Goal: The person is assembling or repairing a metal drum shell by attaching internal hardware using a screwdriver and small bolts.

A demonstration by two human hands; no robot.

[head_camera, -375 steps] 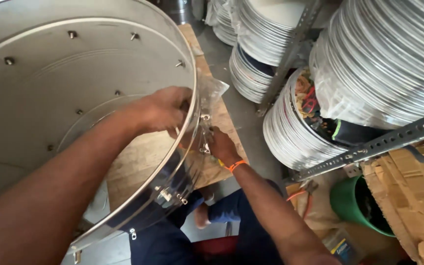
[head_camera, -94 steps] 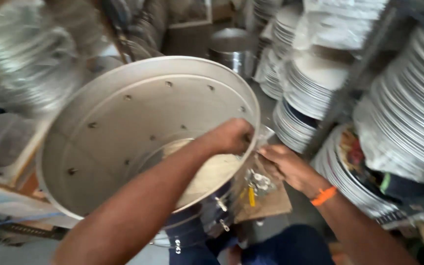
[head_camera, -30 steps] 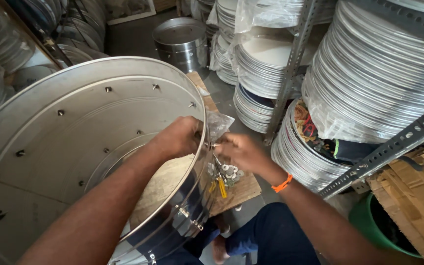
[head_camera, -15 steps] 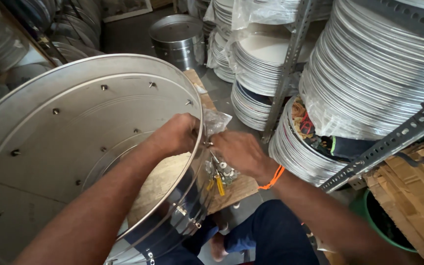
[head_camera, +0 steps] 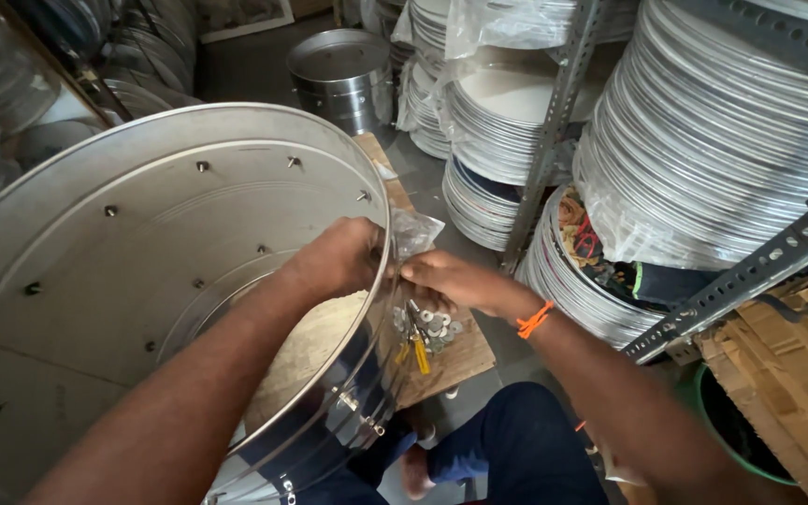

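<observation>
Your left hand (head_camera: pixel 334 257) has stayed inside the drum (head_camera: pixel 170 281) rim, fingers curled on it. Your right hand (head_camera: pixel 451 281) has risen from the screwdriver (head_camera: pixel 417 348) (now lying loose) and pinches something too small to tell at the rim.

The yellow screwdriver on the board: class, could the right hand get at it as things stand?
Probably yes. The right hand is at the drum rim, just above the screwdriver, and nothing lies between them.

Between our fingers (head_camera: pixel 395 273) runs the large silvery brushed-metal drum's (head_camera: pixel 142 215) smooth rim; below them, shiny metal washers (head_camera: pixel 437 327) lie on rough wooden board (head_camera: pixel 460 360).
</observation>
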